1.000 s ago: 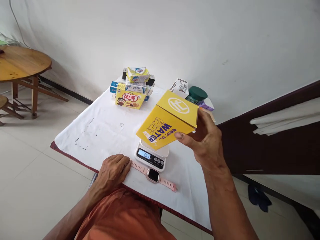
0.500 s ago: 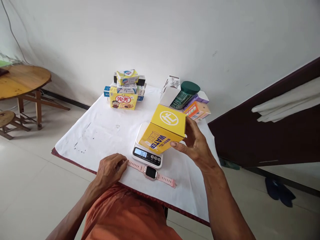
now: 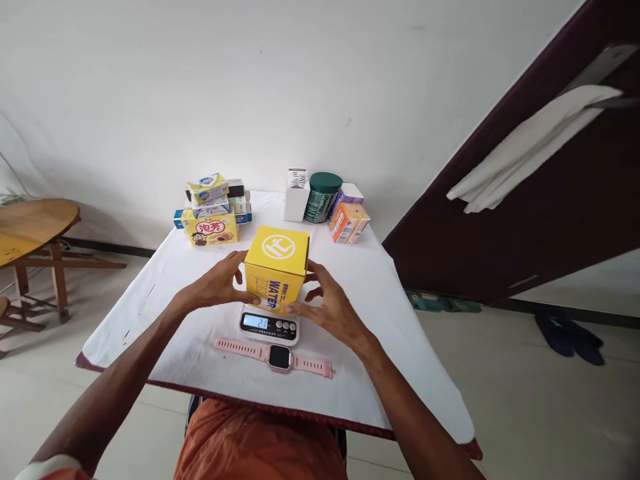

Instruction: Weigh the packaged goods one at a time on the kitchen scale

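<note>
A yellow cardboard box [image 3: 277,267] with a white round logo on top and "WATER" on its front is held between my two hands over a small white kitchen scale [image 3: 295,337]. My left hand [image 3: 220,283] grips its left side, thumb at the front lower corner. On the right side my right hand [image 3: 327,303] grips it, thumb near the front bottom edge. Whether the box rests on the weighing plate cannot be told, as the plate is mostly hidden. The scale's display reads about 21. Just in front of the scale lies a pink smartwatch [image 3: 279,358], its strap spread flat.
A stack of small boxes [image 3: 210,227] stands at the back left of the white-clothed table [image 3: 180,353]. At the back right are a white carton [image 3: 296,197], a green-lidded jar [image 3: 323,198], a purple box [image 3: 350,193] and an orange box [image 3: 349,223]. A wooden table [image 3: 37,227] is at left.
My left hand has left the watch strap and taken the box's left side. The box has turned upright, squarer over the scale. The reading fell from 363 to about 21. The view has shifted.
</note>
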{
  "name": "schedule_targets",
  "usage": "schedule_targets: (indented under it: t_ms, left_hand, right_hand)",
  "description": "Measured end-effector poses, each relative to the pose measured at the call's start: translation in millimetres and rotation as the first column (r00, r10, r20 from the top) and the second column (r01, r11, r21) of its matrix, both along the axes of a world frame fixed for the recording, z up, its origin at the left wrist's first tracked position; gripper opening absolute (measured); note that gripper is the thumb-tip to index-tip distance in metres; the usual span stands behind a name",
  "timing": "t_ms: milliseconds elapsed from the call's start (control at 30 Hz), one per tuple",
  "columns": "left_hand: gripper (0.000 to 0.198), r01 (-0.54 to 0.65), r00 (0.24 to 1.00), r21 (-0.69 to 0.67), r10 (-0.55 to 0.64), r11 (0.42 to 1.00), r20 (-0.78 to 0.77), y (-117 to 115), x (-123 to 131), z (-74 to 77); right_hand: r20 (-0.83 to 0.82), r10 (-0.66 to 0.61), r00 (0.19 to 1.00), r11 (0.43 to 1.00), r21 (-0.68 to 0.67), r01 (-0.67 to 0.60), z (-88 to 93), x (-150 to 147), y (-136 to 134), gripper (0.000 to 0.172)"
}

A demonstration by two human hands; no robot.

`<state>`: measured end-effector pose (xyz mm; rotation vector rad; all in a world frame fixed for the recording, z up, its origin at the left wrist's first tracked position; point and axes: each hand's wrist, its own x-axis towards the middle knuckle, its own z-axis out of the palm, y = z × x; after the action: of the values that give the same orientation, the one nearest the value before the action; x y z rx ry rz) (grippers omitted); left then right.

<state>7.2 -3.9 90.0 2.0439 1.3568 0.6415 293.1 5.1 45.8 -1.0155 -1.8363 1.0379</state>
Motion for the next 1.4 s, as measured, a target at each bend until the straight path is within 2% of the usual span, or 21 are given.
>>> schedule_targets:
  t_ms: [100, 233, 300, 400, 500, 600, 700, 800, 1000, 1067, 1167, 1267, 1333, 1400]
  left_hand:
    - [0.071, 0.061, 0.998, -0.069, -0.059, 0.996, 0.037, 13, 5, 1.7]
    - [0.072, 0.084, 0.992, -0.037, -0.080, 0.996, 0.093, 25, 16, 10.1]
    - [0.070, 0.098, 0.987, -0.017, -0.095, 0.995, 0.133, 44, 28, 15.9]
    - [0.076, 0.105, 0.980, 0.004, -0.104, 0.994, 0.171, 90, 50, 18.4]
    - [0.086, 0.092, 0.976, -0.036, -0.083, 0.995, 0.200, 146, 73, 7.6]
    - [0.092, 0.028, 0.969, -0.127, 0.004, 0.992, 0.246, 194, 92, -12.6]
    - [0.095, 0.006, 0.963, -0.182, 0.044, 0.983, 0.267, 226, 105, -32.5]
    - [0.099, 0.006, 0.959, -0.188, 0.047, 0.982, 0.279, 243, 111, -45.1]
    - [0.105, -0.033, 0.962, -0.186, 0.081, 0.982, 0.259, 255, 120, -54.7]
    - [0.108, -0.090, 0.968, -0.165, 0.125, 0.982, 0.217, 254, 124, -56.4]
    - [0.110, -0.166, 0.970, -0.137, 0.187, 0.977, 0.158, 246, 126, -55.1]
    - [0.101, -0.169, 0.977, -0.116, 0.182, 0.979, 0.113, 225, 117, -47.6]
    - [0.085, -0.118, 0.988, -0.057, 0.123, 0.991, 0.095, 201, 103, -40.4]
    - [0.068, -0.063, 0.994, 0.070, 0.056, 0.996, 0.089, 169, 84, -33.2]
  right_hand:
    - [0.061, -0.012, 0.998, 0.993, 0.114, 0.005, -0.3, -7, 0, 0.095]
    - [-0.002, -0.038, 0.999, 0.981, 0.188, 0.038, 6.2, 1, 13, 0.088]
    - [-0.040, -0.084, 0.996, 0.976, 0.198, 0.091, 13.3, 12, 27, 0.082]
    - [-0.062, -0.175, 0.983, 0.967, 0.179, 0.183, 19.1, 28, 59, 0.072]
    - [-0.088, -0.263, 0.961, 0.954, 0.125, 0.273, 9.7, 35, 101, 0.062]
    - [-0.113, -0.393, 0.913, 0.909, 0.101, 0.404, -11.2, 35, 141, 0.049]
    - [-0.095, -0.511, 0.854, 0.843, 0.139, 0.519, -32.6, 32, 172, 0.038]
    - [-0.078, -0.557, 0.827, 0.802, 0.207, 0.559, -49.0, 31, 192, 0.034]
    - [-0.008, -0.618, 0.786, 0.742, 0.326, 0.586, -65.3, 28, 207, 0.037]
    - [0.031, -0.637, 0.770, 0.729, 0.350, 0.589, -66.9, 23, 200, 0.043]
    - [0.063, -0.641, 0.765, 0.723, 0.386, 0.573, -69.2, 15, 175, 0.054]
    - [0.091, -0.617, 0.782, 0.753, 0.358, 0.552, -72.6, 13, 141, 0.045]
    - [0.112, -0.563, 0.819, 0.810, 0.272, 0.520, -74.1, 15, 119, 0.035]
    - [0.151, -0.470, 0.869, 0.877, 0.194, 0.441, -73.5, 17, 100, 0.030]
